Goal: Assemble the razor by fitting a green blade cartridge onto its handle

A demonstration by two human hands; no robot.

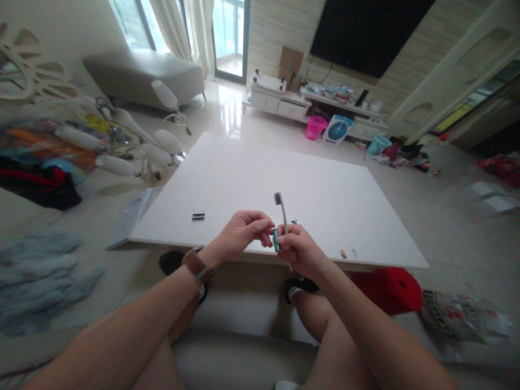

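We are gripping a toothbrush [284,215] in our right hand [303,250], fingers clenching round the lower handle. The brush is standing nearly upright, its grey head topmost and the end of the handle poking out below the fist. Our left hand [244,231] is curling in from the left, its fingertips pinching a small green piece [275,239] that is sitting against the handle, between the two hands. A brown watch [196,265] is wrapping our left wrist. Both hands are hovering just above the near edge of the white surface [325,195]. Beyond the left hand, a small black object [198,215] is lying on the surface. Just behind the right hand, a small metal bit [295,222] is resting. To the right of the right hand, near the edge, two tiny scraps [343,253] are lying; we cannot tell what they are.
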